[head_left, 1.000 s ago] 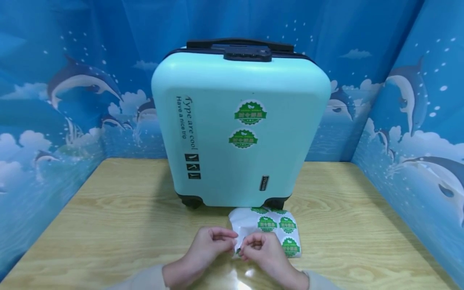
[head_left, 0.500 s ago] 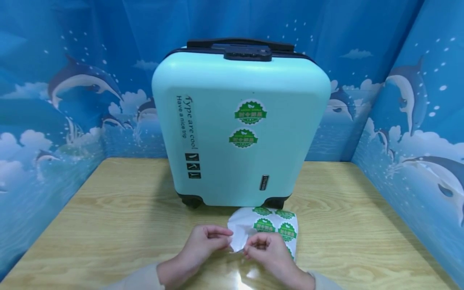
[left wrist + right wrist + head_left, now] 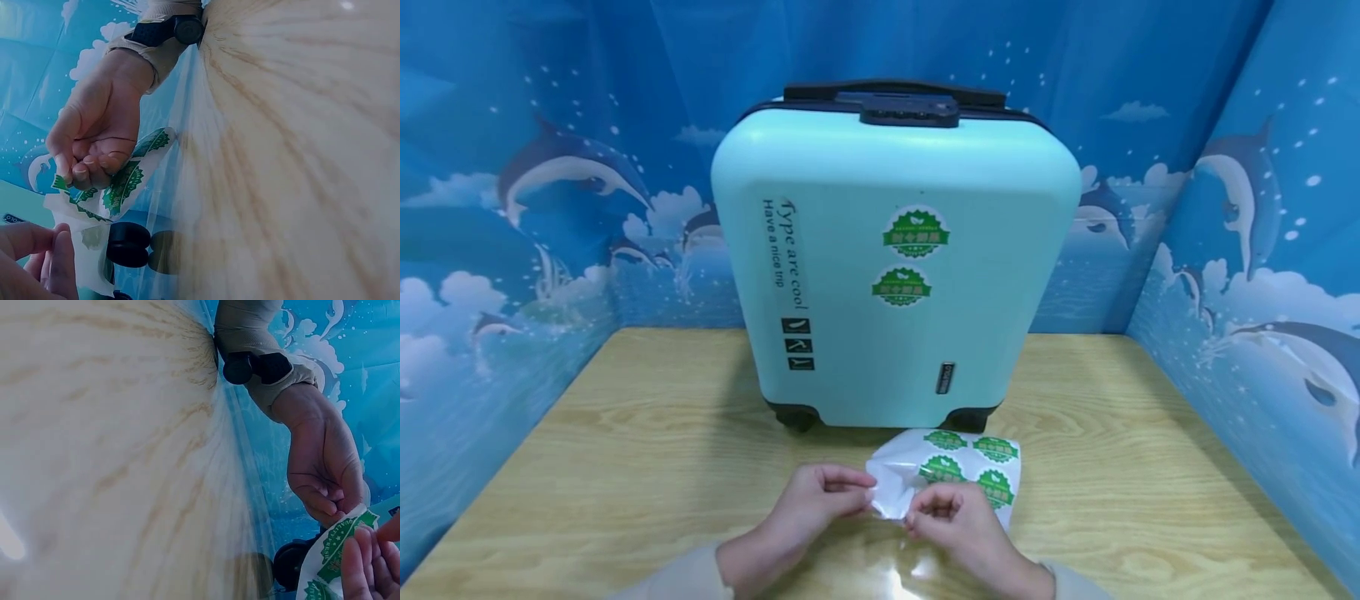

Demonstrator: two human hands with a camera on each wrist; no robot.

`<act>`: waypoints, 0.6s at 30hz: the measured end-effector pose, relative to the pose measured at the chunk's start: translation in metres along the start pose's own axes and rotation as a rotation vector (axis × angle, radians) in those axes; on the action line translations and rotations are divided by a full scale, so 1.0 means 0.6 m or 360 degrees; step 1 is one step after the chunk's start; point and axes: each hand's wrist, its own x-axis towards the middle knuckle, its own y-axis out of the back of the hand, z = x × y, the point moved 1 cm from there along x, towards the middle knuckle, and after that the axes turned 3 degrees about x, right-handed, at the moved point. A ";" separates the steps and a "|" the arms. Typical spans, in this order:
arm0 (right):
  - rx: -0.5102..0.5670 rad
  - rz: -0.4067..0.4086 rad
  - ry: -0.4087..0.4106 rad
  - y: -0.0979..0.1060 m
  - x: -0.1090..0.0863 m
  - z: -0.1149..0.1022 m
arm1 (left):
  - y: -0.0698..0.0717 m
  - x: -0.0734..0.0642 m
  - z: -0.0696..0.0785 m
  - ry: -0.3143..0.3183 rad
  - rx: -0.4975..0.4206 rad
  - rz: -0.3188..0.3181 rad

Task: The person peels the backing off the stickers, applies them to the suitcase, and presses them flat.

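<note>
In the head view, a white sheet of round green stickers [image 3: 906,454] is held bent upward in front of the suitcase [image 3: 842,250]. My left hand [image 3: 816,504] pinches the sheet's left edge between thumb and fingers. My right hand [image 3: 958,525] pinches at its near edge, covering part of the sheet. In the left wrist view, a small green sticker edge [image 3: 59,182] shows at the right hand's thumb and fingertip. How far that sticker is lifted from its backing is hard to tell. The right wrist view shows printed stickers [image 3: 340,547] between both hands.
The light teal suitcase stands upright at the table's back. Two green stickers [image 3: 916,233] are on its front, with black printed lettering [image 3: 786,254] at the left. The wood-grain table [image 3: 647,433] is bounded by blue dolphin-print curtains [image 3: 1247,208].
The sheet's near left part has been bent upward, and its printed stickers have shifted slightly. My left hand has moved a little left with the edge; the right hand has stayed nearly in place.
</note>
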 end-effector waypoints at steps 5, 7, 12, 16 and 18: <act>0.0022 0.0008 -0.0142 0.003 0.004 0.001 | 0.004 0.001 -0.001 0.0034 0.0036 0.0054; 0.0021 -0.0017 -0.0202 0.003 0.005 0.001 | 0.004 0.000 -0.001 0.0041 0.0051 0.0067; -0.0001 -0.0104 -0.0235 -0.004 0.009 0.000 | 0.001 0.000 0.003 0.0040 0.0016 0.0041; -0.0029 -0.0093 -0.0221 -0.011 0.012 -0.002 | -0.004 -0.002 0.006 0.0013 -0.0030 0.0011; -0.0047 -0.0077 -0.0228 -0.013 0.013 -0.003 | -0.006 -0.003 0.007 0.0005 -0.0038 0.0007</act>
